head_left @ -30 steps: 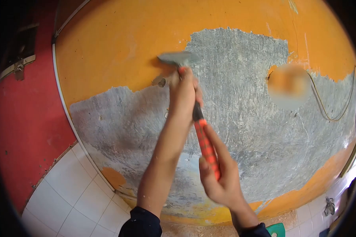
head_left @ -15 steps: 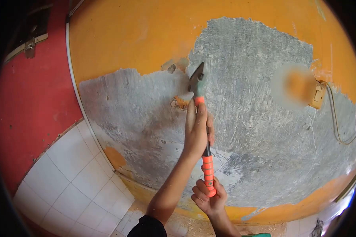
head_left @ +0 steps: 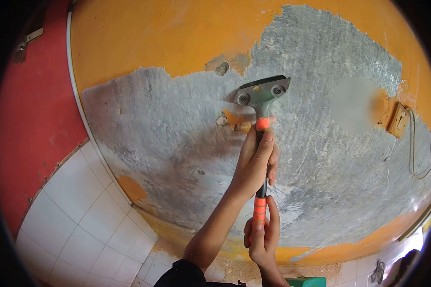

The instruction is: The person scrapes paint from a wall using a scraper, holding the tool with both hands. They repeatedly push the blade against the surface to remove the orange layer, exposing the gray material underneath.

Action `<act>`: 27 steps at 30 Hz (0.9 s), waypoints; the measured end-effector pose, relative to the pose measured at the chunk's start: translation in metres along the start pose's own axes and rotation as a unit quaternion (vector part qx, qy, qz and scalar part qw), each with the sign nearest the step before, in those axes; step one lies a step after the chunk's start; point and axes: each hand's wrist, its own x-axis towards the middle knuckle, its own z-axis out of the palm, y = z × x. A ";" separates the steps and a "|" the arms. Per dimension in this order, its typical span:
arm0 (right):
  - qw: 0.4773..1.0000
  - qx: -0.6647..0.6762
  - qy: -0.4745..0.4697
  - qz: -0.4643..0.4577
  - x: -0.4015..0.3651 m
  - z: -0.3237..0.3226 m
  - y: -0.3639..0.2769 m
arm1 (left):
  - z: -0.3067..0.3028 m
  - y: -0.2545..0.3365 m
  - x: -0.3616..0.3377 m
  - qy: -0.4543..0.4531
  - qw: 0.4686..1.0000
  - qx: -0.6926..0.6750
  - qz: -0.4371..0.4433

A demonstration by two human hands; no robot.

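A wall scraper [head_left: 262, 99] with a wide metal head, two screws and a black-and-orange handle is held upright before the wall. Its blade edge is at the top, slightly tilted, and the flat of the head faces me. My left hand [head_left: 254, 165] is closed around the upper shaft, just below the orange collar. Lower down, my right hand [head_left: 262, 241] grips the orange ringed end of the handle and hides part of it. Behind the scraper, the wall's bare grey patch [head_left: 316, 158] has ragged edges against orange paint [head_left: 167, 38].
At the right is a light switch [head_left: 398, 119] with a loose cable [head_left: 411, 153]. Chipped holes [head_left: 221, 68] mark the wall near the scraper. A red wall [head_left: 38, 124] and white tiles [head_left: 81, 205] are at left. Flakes litter the floor [head_left: 239, 270] beside a green object [head_left: 306, 281].
The scraper has turned from edge-on to show its flat face and moved right in view. My right hand has shifted its hold on the handle. The camera view has shifted slightly.
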 end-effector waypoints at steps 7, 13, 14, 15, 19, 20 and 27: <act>0.999 0.021 0.034 0.009 0.002 0.040 -0.012 | -0.020 0.016 0.007 -0.068 0.994 -0.071 -0.053; 0.985 -0.162 0.051 -0.039 -0.002 0.052 -0.025 | -0.023 0.024 0.006 -0.104 0.985 -0.118 -0.066; 0.981 -0.183 0.052 -0.037 -0.005 0.054 -0.029 | -0.023 0.022 0.004 -0.113 0.983 -0.127 -0.070; 0.977 -0.204 0.054 -0.036 -0.005 0.056 -0.032 | -0.024 0.023 0.004 -0.122 0.980 -0.136 -0.075; 0.988 -0.151 0.016 -0.006 -0.003 0.058 -0.060 | -0.018 0.038 0.008 -0.115 0.975 -0.169 -0.085; 0.988 -0.149 0.022 -0.016 -0.002 0.061 -0.068 | -0.018 0.037 0.007 -0.114 0.976 -0.169 -0.082; 0.985 -0.167 0.003 -0.029 0.005 0.058 -0.078 | -0.014 0.041 0.010 -0.109 0.974 -0.188 -0.068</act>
